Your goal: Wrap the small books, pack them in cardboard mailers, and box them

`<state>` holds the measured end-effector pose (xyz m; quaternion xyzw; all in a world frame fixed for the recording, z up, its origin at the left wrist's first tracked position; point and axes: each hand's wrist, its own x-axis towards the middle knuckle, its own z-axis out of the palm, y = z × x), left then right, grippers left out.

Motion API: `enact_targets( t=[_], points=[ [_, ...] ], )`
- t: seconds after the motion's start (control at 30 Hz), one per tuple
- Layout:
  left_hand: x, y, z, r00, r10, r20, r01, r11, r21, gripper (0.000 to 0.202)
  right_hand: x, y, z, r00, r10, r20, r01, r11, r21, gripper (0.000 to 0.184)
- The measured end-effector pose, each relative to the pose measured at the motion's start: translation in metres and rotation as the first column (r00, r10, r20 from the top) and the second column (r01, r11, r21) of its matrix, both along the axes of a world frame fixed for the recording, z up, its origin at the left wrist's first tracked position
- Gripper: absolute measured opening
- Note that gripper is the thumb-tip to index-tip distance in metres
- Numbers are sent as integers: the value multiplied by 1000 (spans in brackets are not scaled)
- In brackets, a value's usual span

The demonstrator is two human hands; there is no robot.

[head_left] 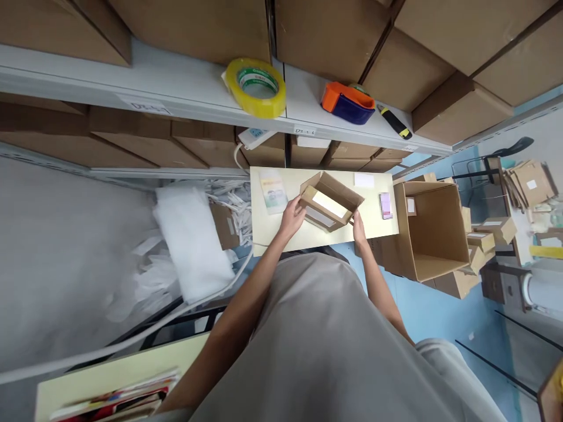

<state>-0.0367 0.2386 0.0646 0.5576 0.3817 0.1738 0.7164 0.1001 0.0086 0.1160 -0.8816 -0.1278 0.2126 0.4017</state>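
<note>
Tabletop (376, 227): pale yellow, mid-frame; bears printed bag (273, 192), white label (363, 180), purple item (386, 206).
Shelf (189, 82): grey, upper frame; bears yellow tape roll (264, 109), orange-and-blue dispenser (347, 104), knife (394, 122), cartons (329, 35).

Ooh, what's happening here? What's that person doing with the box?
Someone is holding a small open cardboard box at a pale yellow table. Their left hand grips one end, and their right hand is at the other. The box is tilted, with pale labels on it. A purple packet lies on the table, to the right. Beyond the table's right end is a much bigger open box. Yellow tape sits on the shelf above.
</note>
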Motion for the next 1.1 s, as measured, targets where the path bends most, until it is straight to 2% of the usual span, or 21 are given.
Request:
enact_targets(
  t=[0.1,0.17,0.27,0.37,0.47,0.63,0.7,0.8,0.9,0.97,1.1],
  points=[
    [-4,1,15,999,-18,-32,21,996,82,34,7,2,9,993,2,-122,16,989,148,95],
    [-6,2,27,998,0,-70,12,986,168,24,13,2,16,990,2,-138,20,988,154,86],
    [-3,5,44,978,70,-195,-11,956,293,42,23,0,26,992,11,-125,2,995,102,69],
    [4,7,54,922,151,-357,-5,926,377,48,33,-2,32,996,52,-78,-53,999,-6,53],
    [11,6,58,872,185,-454,31,903,428,46,45,-2,37,986,164,-14,-164,983,-83,49],
    [15,-5,63,786,159,-597,150,889,434,18,70,4,38,956,288,55,-283,956,-84,45],
    [13,-11,66,743,112,-660,213,895,392,30,78,7,34,950,307,53,-302,950,-80,44],
    [9,-21,70,776,-18,-631,294,895,336,63,89,10,26,941,337,37,-334,940,-64,45],
    [5,-32,69,832,-100,-546,349,859,375,83,94,13,19,934,354,36,-351,934,-70,56],
    [3,-39,67,849,-117,-516,380,814,440,84,94,14,17,923,381,54,-376,923,-79,63],
    [2,-47,64,846,-154,-511,435,754,492,66,85,14,19,880,465,96,-454,884,-112,68]
  ],
)
